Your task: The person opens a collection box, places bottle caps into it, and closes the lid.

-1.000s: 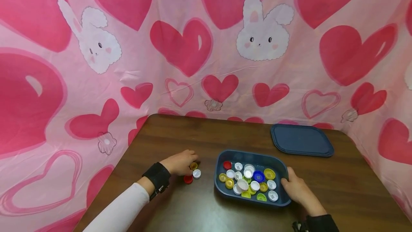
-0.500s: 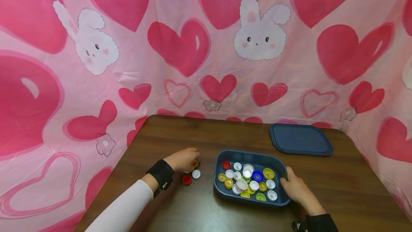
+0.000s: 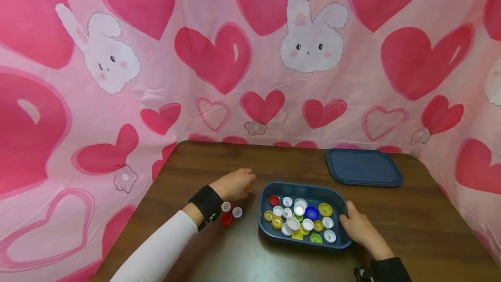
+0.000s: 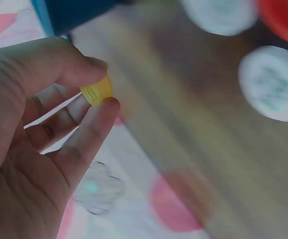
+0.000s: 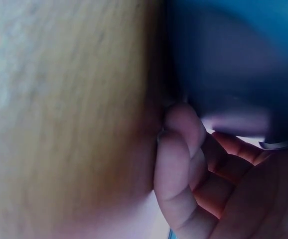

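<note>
While the left hand [image 3: 235, 184] is hovering over the bench [image 3: 411, 221] just left of the container, its thumb and forefinger are pinching a small yellow cap [image 4: 96, 92] by the rim, which is leaving the cap's body free and the other fingers loosely curled behind it; in the head view the cap is showing only as a yellow speck at the fingertips; the right hand [image 3: 360, 229] is gripping the near right corner of the blue container [image 3: 266, 229], thumb over the rim and fingers curled under the wall as the right wrist view is showing, apparently steadying it against sliding; the container is sitting on the bench, holding a loose mix of bottle caps [image 3: 301, 221] in white, yellow, green, red and one blue, lying in a shallow heap; three caps are lying apart on the bench beside the left wrist: a red cap [image 3: 225, 219] and two white caps [image 3: 237, 212], close together, set outside the container; the dark blue lid [image 3: 363, 167] is lying flat at the far right of the bench, well apart from the container, leaving its mouth open; a pink heart-and-rabbit cloth [image 3: 117, 55] is hanging around the bench
</note>
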Available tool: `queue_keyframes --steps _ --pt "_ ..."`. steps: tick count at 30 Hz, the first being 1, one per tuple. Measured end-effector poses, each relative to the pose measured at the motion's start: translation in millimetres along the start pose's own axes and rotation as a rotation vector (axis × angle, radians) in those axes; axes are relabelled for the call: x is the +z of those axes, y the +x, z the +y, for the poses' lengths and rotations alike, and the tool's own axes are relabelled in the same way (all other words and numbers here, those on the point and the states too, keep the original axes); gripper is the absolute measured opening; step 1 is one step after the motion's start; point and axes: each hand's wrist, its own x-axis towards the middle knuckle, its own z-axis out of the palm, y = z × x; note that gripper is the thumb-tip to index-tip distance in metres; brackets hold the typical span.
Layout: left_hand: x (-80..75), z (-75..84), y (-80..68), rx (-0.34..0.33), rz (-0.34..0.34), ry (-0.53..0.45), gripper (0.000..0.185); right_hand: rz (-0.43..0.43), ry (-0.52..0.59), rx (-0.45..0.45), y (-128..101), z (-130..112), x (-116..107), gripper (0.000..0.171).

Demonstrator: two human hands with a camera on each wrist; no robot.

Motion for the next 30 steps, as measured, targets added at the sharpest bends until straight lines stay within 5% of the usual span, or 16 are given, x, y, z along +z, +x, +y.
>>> queue_keyframes --steps 9,21,30 --pt "-18.8 50.1 30.1 0.087 -0.048 0.023 0.033 -0.003 0.006 0.006 1.8 1.7 0.6 0.039" --pt "-8.6 108.9 63.6 0.242 -0.194 0.151 0.028 0.004 -0.002 0.018 1.1 1.1 2.0 0.040" --pt "4.5 137.8 78.9 0.326 -0.246 0.182 0.033 -0.019 -0.003 0.041 0.6 -2.1 1.4 0.041"
